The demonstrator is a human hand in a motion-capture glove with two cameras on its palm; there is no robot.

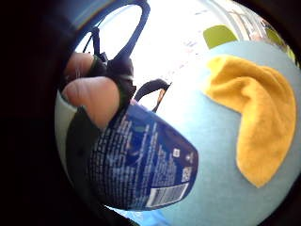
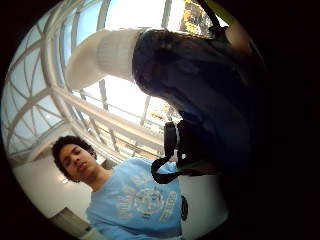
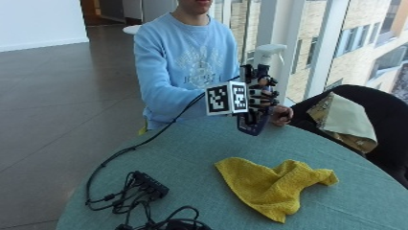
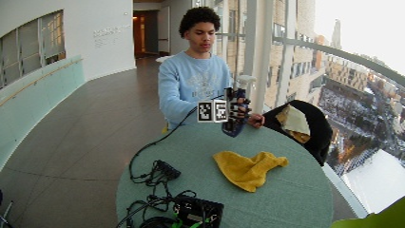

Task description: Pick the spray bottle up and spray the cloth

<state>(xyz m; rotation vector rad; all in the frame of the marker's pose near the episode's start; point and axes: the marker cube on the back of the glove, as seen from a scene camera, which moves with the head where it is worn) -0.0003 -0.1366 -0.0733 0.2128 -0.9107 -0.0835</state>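
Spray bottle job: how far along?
Pickup looks done: the right hand holds the bottle lifted clear of the table, its white spray head on top. In hand: carrying it, held upright near the person. Left: aim and spray the cloth, which lies crumpled on the table, apart from the bottle. No spray visible.

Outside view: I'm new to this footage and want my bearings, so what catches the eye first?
The yellow cloth lies crumpled on the round green table. Behind it, the gloved right hand holds a blue spray bottle with a white sprayer top up above the table's far edge.
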